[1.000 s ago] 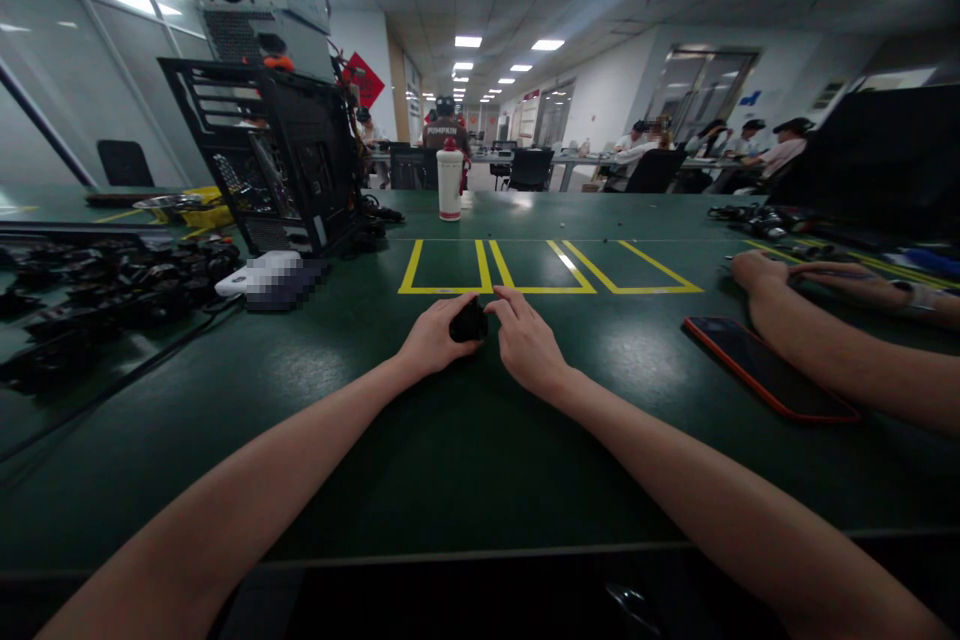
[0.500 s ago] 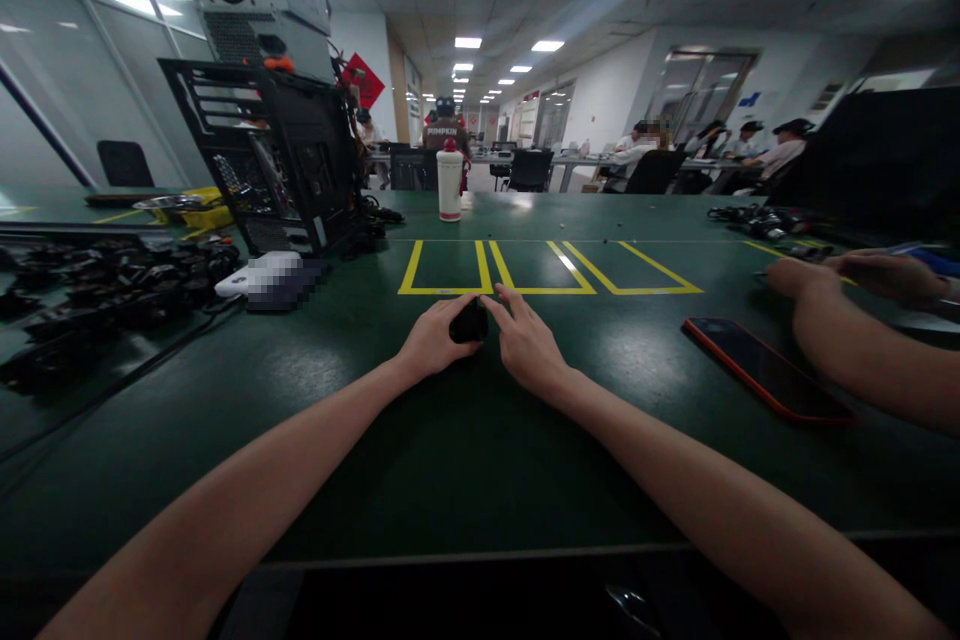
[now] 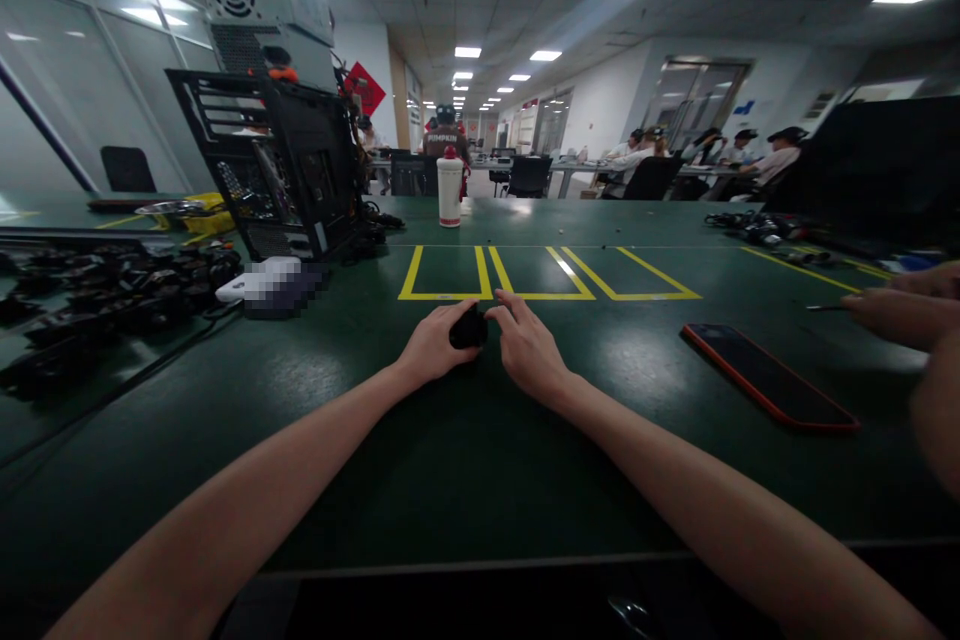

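Observation:
My left hand (image 3: 433,344) is wrapped round a small black object (image 3: 469,327) at the middle of the green table (image 3: 480,460); what the object is cannot be made out. Just to its right is my right hand (image 3: 528,340), its fingers bent and apart, the index fingertip at or very near the object's right side. Nothing is gripped in that hand. Beyond both hands, yellow tape outlines (image 3: 532,296) mark the tabletop.
An open computer case (image 3: 300,160) stands at the left behind a pile of black parts (image 3: 67,320). A white bottle (image 3: 450,188) is farther back. At right lie a red-edged phone (image 3: 765,375) and another person's hand (image 3: 900,315).
My right index finger has bent slightly, and my left hand keeps its hold. The other person's hands and arm at the right have moved outward, away from the phone.

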`<action>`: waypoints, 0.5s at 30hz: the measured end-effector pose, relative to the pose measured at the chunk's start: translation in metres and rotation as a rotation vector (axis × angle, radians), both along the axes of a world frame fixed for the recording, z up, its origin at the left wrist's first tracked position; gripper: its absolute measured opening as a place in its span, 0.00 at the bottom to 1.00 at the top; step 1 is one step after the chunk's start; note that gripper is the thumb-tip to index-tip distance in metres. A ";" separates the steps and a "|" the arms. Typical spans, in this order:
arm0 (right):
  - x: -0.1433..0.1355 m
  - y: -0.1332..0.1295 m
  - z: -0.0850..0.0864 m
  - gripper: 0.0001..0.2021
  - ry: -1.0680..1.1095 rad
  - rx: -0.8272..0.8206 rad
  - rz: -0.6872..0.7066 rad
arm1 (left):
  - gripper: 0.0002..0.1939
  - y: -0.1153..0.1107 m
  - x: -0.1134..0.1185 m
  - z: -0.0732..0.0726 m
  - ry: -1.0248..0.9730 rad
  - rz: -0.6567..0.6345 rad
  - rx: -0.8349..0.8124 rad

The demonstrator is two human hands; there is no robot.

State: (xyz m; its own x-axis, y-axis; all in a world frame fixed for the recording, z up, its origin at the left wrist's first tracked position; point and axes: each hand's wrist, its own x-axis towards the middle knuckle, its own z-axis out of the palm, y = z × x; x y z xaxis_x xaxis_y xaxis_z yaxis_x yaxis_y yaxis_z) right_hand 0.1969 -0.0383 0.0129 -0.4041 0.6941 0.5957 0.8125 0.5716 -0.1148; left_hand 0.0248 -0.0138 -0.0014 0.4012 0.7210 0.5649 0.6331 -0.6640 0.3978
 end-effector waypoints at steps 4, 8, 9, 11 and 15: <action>0.000 -0.001 0.000 0.20 0.018 0.005 0.004 | 0.35 0.002 0.000 -0.003 -0.003 0.003 0.010; 0.001 -0.001 -0.001 0.24 -0.027 -0.021 0.002 | 0.35 0.003 0.000 -0.004 -0.006 -0.008 0.024; 0.001 -0.001 0.000 0.23 -0.028 -0.020 0.001 | 0.35 0.003 0.000 -0.004 -0.005 -0.009 0.023; 0.001 -0.002 0.000 0.19 -0.011 -0.007 -0.002 | 0.35 0.002 0.000 -0.003 0.000 -0.008 0.018; 0.000 -0.002 0.000 0.20 0.005 -0.003 -0.001 | 0.35 0.002 0.001 -0.002 -0.005 -0.003 0.018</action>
